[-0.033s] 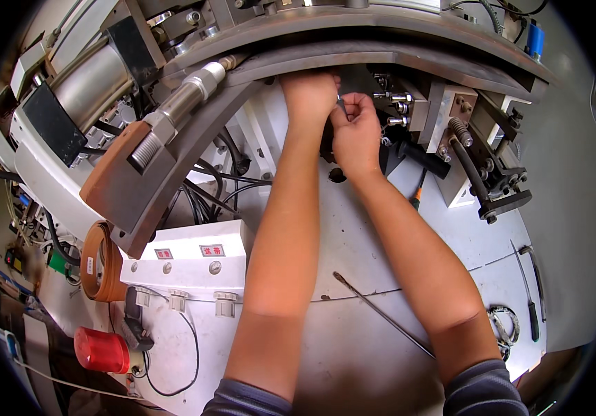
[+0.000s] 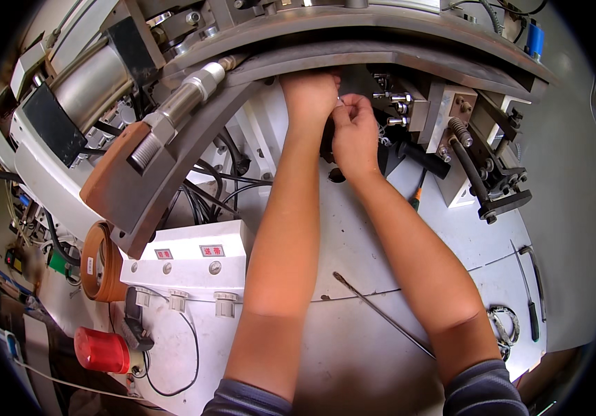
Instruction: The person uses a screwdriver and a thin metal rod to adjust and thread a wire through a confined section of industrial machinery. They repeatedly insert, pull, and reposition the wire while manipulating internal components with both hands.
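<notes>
My left hand (image 2: 310,90) reaches up beneath the curved metal beam (image 2: 381,57) of a machine. Its fingers are mostly hidden by the beam and the back of the hand. Close beside it, my right hand (image 2: 355,128) has thumb and forefinger pinched together, touching or nearly touching the left hand. A tiny pale thin piece (image 2: 340,102) shows at those fingertips; its kind is too small to tell. Right of this hand are several shiny bolts (image 2: 400,107) on a metal block, with a short loose chain (image 2: 382,132) below them.
A long thin metal rod (image 2: 381,312) lies between my forearms. An orange-handled tool (image 2: 418,194) rests near a black cylinder (image 2: 426,159). At left stand a white box with knobs (image 2: 187,256), a brown roll (image 2: 99,263) and a red lamp (image 2: 100,349). Tools (image 2: 530,298) lie at right.
The fingers of my right hand have shifted slightly. A dark thin tip showed at them before; now a small pale bit shows there. My left arm is nearly still.
</notes>
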`<action>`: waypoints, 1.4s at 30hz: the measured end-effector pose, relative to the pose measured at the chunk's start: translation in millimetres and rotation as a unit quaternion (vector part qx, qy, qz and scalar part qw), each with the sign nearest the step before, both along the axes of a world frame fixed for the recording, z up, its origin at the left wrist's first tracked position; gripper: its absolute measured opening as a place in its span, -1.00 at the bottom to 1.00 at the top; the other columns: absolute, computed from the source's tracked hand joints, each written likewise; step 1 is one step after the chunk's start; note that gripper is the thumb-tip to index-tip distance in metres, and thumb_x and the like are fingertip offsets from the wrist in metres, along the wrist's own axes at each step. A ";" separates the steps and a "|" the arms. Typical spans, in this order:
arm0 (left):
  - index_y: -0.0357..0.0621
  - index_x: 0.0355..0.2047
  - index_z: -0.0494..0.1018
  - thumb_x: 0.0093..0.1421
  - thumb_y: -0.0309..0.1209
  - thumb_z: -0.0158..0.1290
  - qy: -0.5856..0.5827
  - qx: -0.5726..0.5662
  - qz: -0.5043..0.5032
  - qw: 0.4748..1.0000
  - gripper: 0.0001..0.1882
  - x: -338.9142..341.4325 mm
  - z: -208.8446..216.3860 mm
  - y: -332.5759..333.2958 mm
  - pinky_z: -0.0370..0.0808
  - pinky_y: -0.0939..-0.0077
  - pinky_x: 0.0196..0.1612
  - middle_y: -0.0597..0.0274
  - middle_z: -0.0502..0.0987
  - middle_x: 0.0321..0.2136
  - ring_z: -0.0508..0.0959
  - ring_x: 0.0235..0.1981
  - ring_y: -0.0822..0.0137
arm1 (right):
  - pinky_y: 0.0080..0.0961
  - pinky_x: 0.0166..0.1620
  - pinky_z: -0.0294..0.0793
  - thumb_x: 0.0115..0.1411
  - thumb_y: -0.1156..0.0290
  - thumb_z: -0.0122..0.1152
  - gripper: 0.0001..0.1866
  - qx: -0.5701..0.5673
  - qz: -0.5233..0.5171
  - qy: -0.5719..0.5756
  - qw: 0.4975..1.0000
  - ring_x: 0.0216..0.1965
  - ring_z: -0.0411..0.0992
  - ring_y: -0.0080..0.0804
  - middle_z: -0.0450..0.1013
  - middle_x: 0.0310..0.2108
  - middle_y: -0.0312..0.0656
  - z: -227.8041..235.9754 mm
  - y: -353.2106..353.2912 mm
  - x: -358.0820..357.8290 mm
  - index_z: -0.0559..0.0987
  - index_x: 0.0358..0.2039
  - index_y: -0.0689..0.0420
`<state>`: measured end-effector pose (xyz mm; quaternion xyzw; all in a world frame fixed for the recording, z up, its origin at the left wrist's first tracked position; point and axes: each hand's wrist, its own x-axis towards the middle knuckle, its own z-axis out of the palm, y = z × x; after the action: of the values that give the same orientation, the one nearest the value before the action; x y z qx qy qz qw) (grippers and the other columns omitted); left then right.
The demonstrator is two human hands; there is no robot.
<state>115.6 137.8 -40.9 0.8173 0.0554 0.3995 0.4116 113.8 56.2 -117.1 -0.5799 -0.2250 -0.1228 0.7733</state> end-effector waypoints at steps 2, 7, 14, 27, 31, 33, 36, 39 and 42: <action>-0.32 -0.42 0.57 0.08 -0.60 -0.08 -0.059 -0.051 -0.026 0.997 -0.80 -1.0 -1.1 0.3 0.56 0.46 -0.43 0.05 0.63 -0.50 0.63 -0.54 0.31 | -0.50 -0.30 0.41 0.16 0.55 0.19 -0.83 -0.025 0.037 0.012 0.999 -0.42 0.41 -0.48 0.48 -0.46 -0.18 4.7 -3.1 -3.1 0.47 -0.22 0.27; -0.25 -0.35 0.58 0.10 -0.53 -0.04 -0.116 0.016 0.008 0.993 -0.81 16.9 -12.4 19.1 0.55 0.41 -0.38 0.12 0.63 -0.51 0.62 -0.50 0.27 | -0.56 -0.40 0.32 0.21 0.50 0.15 -0.86 -0.041 0.047 0.003 0.998 -0.51 0.30 -0.57 0.40 -0.52 -0.29 -6.3 -3.1 -8.0 0.40 -0.27 0.25; -0.10 -0.36 0.59 0.04 -0.27 0.09 -0.087 -0.117 -0.043 0.988 -0.77 4.3 -11.9 10.5 0.47 0.24 -0.16 0.14 0.62 -0.48 0.58 -0.38 0.07 | -0.60 -0.46 0.23 0.28 0.40 0.11 -0.85 -0.120 -0.024 -0.040 0.992 -0.54 0.16 -0.61 0.25 -0.59 -0.38 -27.7 -3.7 -18.1 0.37 -0.36 0.17; -0.34 -0.27 0.51 0.19 -0.49 0.04 -0.107 -0.137 -0.058 0.983 -0.84 -18.8 4.3 -1.4 0.54 0.54 -0.50 0.11 0.60 -0.45 0.61 -0.50 0.34 | -0.28 -0.36 0.31 0.29 0.22 -0.03 -0.65 -0.082 0.000 -0.001 0.997 -0.54 0.29 -0.11 0.35 -0.62 -0.02 -41.1 -1.8 -3.9 0.42 -0.51 0.23; -0.37 -0.43 0.49 0.19 -0.55 -0.06 -0.150 -0.171 -0.069 0.971 -0.84 -17.6 3.0 -7.0 0.50 0.51 -0.55 0.11 0.58 -0.56 0.56 -0.64 0.36 | -0.36 -0.41 0.29 0.27 0.25 -0.02 -0.65 -0.054 0.030 0.029 0.998 -0.59 0.24 -0.31 0.29 -0.66 -0.09 -39.3 2.3 -13.2 0.41 -0.53 0.26; -0.39 -0.44 0.49 0.19 -0.56 -0.06 -0.192 -0.183 -0.078 0.961 -0.84 -13.2 1.4 -14.0 0.50 0.49 -0.57 0.10 0.58 -0.56 0.56 -0.66 0.34 | -0.41 -0.43 0.28 0.27 0.26 -0.02 -0.65 -0.010 0.061 0.051 0.997 -0.60 0.22 -0.44 0.28 -0.68 -0.16 -40.5 4.8 -13.8 0.41 -0.55 0.28; -0.41 -0.44 0.50 0.18 -0.57 -0.05 -0.269 -0.166 -0.067 0.946 -0.84 -5.7 -6.2 -19.1 0.49 0.49 -0.59 0.08 0.59 -0.53 0.56 -0.67 0.33 | -0.46 -0.45 0.25 0.27 0.29 -0.03 -0.64 0.072 0.102 0.085 0.988 -0.58 0.20 -0.57 0.27 -0.68 -0.27 -46.1 13.9 -18.9 0.42 -0.58 0.28; -0.41 -0.42 0.51 0.18 -0.55 -0.03 -0.333 -0.175 -0.044 0.925 -0.85 2.7 -14.5 -15.2 0.46 0.53 -0.61 0.06 0.61 -0.50 0.57 -0.65 0.35 | -0.48 -0.45 0.24 0.25 0.32 -0.05 -0.65 0.126 0.149 0.129 0.972 -0.56 0.21 -0.58 0.32 -0.66 -0.32 -46.9 21.8 -31.3 0.45 -0.60 0.26; -0.39 -0.38 0.53 0.19 -0.53 0.00 -0.316 -0.210 -0.045 0.924 -0.85 2.0 -17.2 -13.0 0.45 0.55 -0.60 0.07 0.62 -0.48 0.59 -0.62 0.35 | -0.46 -0.41 0.28 0.23 0.27 -0.06 -0.64 0.111 0.146 0.188 0.965 -0.54 0.24 -0.55 0.34 -0.65 -0.29 -45.6 18.8 -34.5 0.47 -0.58 0.27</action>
<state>117.5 124.8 -58.2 0.5446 -0.0313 0.5976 0.5876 79.4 75.0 -162.7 -0.4637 -0.1431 0.0782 0.8709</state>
